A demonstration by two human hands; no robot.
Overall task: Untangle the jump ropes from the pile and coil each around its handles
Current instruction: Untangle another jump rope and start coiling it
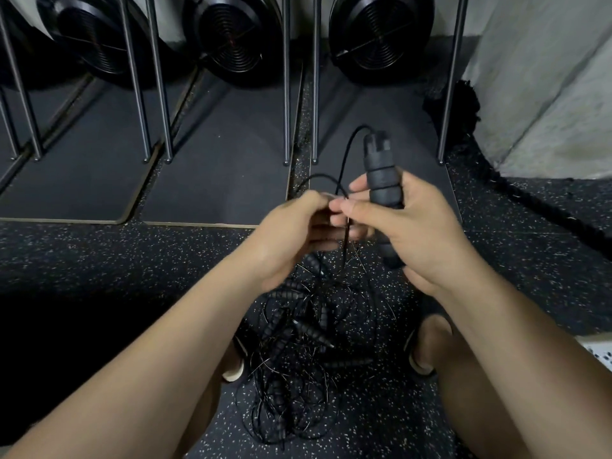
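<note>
Right hand (420, 226) grips an upright handle (381, 180); left hand (291, 233) pinches its cord (345, 154) above the pile (298, 342).

Both my bare forearms reach forward and converge at mid-view. My right hand (414, 226) is upright, fingers and thumb curled round a handle (381, 180). My left hand (291, 233), palm turned inward with fingers curled, meets the right at the fingertips and pinches the cord (346, 154).
</note>
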